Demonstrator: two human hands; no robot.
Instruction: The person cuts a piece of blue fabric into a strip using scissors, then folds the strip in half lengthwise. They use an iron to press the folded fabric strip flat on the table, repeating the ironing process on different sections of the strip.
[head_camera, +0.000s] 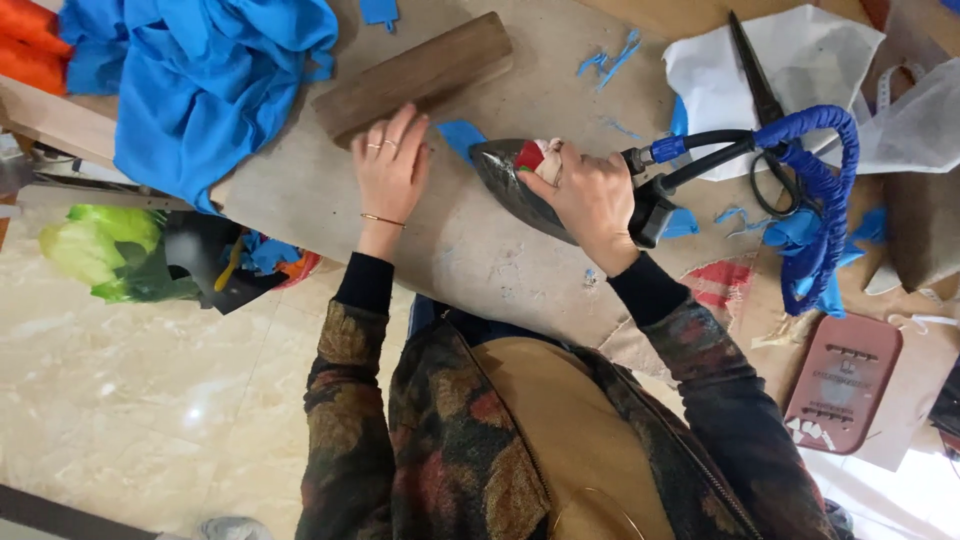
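Gripping the iron (520, 185) by its handle, the right hand (590, 200) sits at centre frame, fingers wrapped tight around the grip; the sole lies flat on the table (470, 250), nose pointing toward the left of the frame. The left hand (390, 165) rests just left of the nose, palm down and fingers spread flat, fingertips touching the lower edge of a wood block (415, 72). It holds nothing. A small blue scrap (462, 137) lies between this hand and the iron's nose.

The iron looks heavy and rigid, metal-bodied, likely hot underneath, so the handle is the only safe place to take it. A stiff hose (815, 190), wrapped in blue, loops from its rear toward the right of the frame and would probably drag on any move. The scrap looks thin and limp, easily shifted; pinning it flat seems better than pinching.

A heap of blue cloth (210, 80) fills the upper left. Scissors (765, 110) lie on white fabric (800, 55) at upper right, and a reddish plate (845, 380) sits at lower right.
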